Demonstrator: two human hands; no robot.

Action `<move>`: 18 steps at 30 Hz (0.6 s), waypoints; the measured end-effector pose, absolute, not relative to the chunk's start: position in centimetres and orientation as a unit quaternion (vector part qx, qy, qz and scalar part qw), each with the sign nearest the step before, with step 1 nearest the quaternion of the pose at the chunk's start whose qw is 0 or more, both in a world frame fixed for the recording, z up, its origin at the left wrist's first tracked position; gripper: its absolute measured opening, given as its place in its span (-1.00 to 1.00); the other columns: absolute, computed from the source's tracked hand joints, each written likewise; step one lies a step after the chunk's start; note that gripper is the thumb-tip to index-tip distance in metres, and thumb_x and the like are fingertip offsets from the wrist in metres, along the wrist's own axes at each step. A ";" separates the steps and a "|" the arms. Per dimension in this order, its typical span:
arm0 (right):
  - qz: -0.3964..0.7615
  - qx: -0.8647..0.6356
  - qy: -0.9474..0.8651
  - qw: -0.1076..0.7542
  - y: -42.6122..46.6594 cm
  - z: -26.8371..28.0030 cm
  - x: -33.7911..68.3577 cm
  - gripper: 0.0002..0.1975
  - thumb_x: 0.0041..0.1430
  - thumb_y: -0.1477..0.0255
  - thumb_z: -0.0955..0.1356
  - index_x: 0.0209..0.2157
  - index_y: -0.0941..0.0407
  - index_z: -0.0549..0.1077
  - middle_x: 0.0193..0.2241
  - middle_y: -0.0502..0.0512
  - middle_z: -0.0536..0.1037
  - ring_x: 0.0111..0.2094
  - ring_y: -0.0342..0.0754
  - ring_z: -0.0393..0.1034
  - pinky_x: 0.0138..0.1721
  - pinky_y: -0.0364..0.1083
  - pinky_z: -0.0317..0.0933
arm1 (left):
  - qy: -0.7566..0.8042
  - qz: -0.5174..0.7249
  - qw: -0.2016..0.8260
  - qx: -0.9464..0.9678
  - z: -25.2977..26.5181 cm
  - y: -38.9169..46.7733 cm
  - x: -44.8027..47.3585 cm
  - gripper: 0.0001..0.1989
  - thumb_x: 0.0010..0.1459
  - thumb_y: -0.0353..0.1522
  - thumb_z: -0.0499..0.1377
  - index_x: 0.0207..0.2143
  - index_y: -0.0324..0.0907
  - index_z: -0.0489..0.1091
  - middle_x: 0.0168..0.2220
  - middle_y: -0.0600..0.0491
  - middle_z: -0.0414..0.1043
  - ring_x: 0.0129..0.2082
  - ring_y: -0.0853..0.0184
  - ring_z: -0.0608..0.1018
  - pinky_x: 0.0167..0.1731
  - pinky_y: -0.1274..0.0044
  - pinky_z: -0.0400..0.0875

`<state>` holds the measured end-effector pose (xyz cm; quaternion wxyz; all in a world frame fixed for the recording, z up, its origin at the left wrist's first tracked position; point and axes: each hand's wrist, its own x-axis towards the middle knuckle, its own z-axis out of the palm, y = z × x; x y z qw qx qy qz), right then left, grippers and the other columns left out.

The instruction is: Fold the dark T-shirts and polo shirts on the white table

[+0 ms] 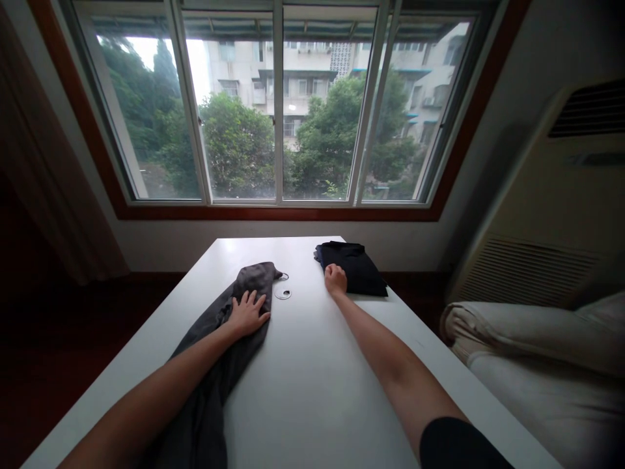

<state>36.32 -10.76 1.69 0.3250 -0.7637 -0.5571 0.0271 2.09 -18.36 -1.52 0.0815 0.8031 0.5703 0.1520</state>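
Observation:
A dark grey garment (209, 365), likely trousers, runs along the left part of the white table, its far end bunched up. My left hand (248, 314) lies flat on it, fingers spread. A thin cord or loop (284, 277) shows at the garment's far tip. Toward the far right corner rests a small pile of folded black clothes (359, 267), with a bluish layer at its left edge. My right hand (336, 280) is closed at that left edge, fingers curled against the cloth; the fingertips are hidden.
The white table (312, 391) narrows away toward a window (283, 130). A round cable-hole cover (283, 294) is set in its top. Rolled or folded pale bedding (537, 339) lies to the right, before a floor-standing air conditioner (551, 195). A curtain (43, 143) hangs at left.

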 end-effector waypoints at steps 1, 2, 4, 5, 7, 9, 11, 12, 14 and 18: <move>0.005 -0.781 -0.544 0.308 -10.5 1.8 37.8 -0.63 0.48 0.34 0.14 0.05 0.15 0.49 0.06 0.33 0.50 0.10 0.10 0.33 0.08 -0.06 0.16 | 0.572 0.141 0.084 0.804 -2.0 -17.7 1.8 -0.39 0.28 -0.06 0.17 0.31 -0.05 0.36 0.46 -0.27 0.10 0.46 -0.28 0.02 0.30 -0.23 -0.28; -0.007 -0.795 -0.532 0.292 -10.3 1.8 39.0 -0.63 0.48 0.31 0.18 0.08 0.16 0.48 0.08 0.36 0.48 0.12 0.13 0.31 0.08 -0.04 0.15 | 0.566 0.132 0.086 0.809 -2.3 -17.0 1.4 -0.40 0.30 -0.07 0.15 0.33 -0.02 0.34 0.47 -0.25 0.09 0.46 -0.26 0.03 0.30 -0.23 -0.31; -0.018 -0.813 -0.517 0.267 -10.0 1.5 40.8 -0.60 0.46 0.25 0.24 0.15 0.19 0.44 0.10 0.42 0.44 0.15 0.19 0.27 0.08 0.02 0.13 | 0.551 0.110 0.095 0.822 -2.3 -15.5 -0.5 -0.43 0.33 -0.10 0.12 0.35 0.02 0.32 0.47 -0.20 0.11 0.46 -0.20 0.06 0.30 -0.22 -0.30; -0.023 -0.818 -0.515 0.254 -10.0 1.4 41.4 -0.57 0.45 0.22 0.26 0.16 0.21 0.43 0.11 0.45 0.43 0.16 0.21 0.25 0.09 0.05 0.13 | 0.549 0.097 0.102 0.824 -2.0 -14.7 -1.8 -0.44 0.33 -0.12 0.11 0.35 0.03 0.32 0.47 -0.19 0.11 0.46 -0.18 0.08 0.31 -0.21 -0.27; -0.036 -0.823 -0.521 0.223 -10.0 1.2 42.1 -0.53 0.42 0.19 0.30 0.16 0.23 0.43 0.12 0.48 0.41 0.18 0.26 0.22 0.12 0.09 0.12 | 0.566 0.065 0.114 0.814 -1.0 -13.0 -5.3 -0.45 0.35 -0.16 0.08 0.36 0.01 0.31 0.48 -0.19 0.09 0.46 -0.15 0.09 0.31 -0.19 -0.19; -0.046 -0.824 -0.534 0.187 -10.1 1.3 42.3 -0.55 0.40 0.21 0.33 0.15 0.22 0.46 0.14 0.47 0.39 0.20 0.27 0.20 0.15 0.11 0.12 | 0.624 0.037 0.102 0.774 0.2 -11.5 -9.0 -0.44 0.36 -0.21 0.04 0.36 -0.08 0.30 0.48 -0.24 0.07 0.46 -0.18 0.08 0.28 -0.23 -0.17; -0.038 -0.822 -0.543 0.168 -10.1 1.6 42.4 -0.61 0.41 0.29 0.30 0.14 0.18 0.49 0.16 0.44 0.38 0.21 0.25 0.18 0.16 0.12 0.12 | 0.693 0.024 0.077 0.717 1.4 -10.4 -11.7 -0.43 0.33 -0.26 0.04 0.35 -0.17 0.30 0.46 -0.31 0.08 0.44 -0.24 0.09 0.24 -0.27 -0.13; -0.026 -0.822 -0.542 0.171 -10.0 1.8 42.5 -0.64 0.42 0.34 0.27 0.12 0.16 0.51 0.17 0.43 0.37 0.21 0.24 0.18 0.16 0.12 0.12 | 0.718 0.027 0.067 0.692 1.9 -10.1 -12.4 -0.41 0.29 -0.28 0.05 0.34 -0.21 0.31 0.45 -0.35 0.10 0.43 -0.27 0.11 0.22 -0.28 -0.10; 0.003 -0.823 -0.534 0.195 -9.9 2.2 42.8 -0.64 0.44 0.40 0.21 0.07 0.14 0.56 0.17 0.40 0.38 0.22 0.23 0.18 0.17 0.13 0.12 | 0.732 0.061 0.045 0.677 2.7 -10.4 -12.2 -0.42 0.22 -0.32 0.09 0.28 -0.24 0.36 0.41 -0.37 0.18 0.41 -0.27 0.15 0.22 -0.28 -0.09; 0.048 -0.824 -0.504 0.254 -9.7 3.0 43.4 -0.64 0.42 0.41 0.20 0.03 0.15 0.56 0.13 0.39 0.45 0.16 0.19 0.29 0.14 0.10 0.16 | 0.621 0.204 0.130 0.746 4.1 -14.1 -7.6 -0.68 0.08 -0.25 0.24 -0.12 -0.14 0.59 0.13 -0.20 0.54 0.25 -0.10 0.41 0.31 0.06 0.10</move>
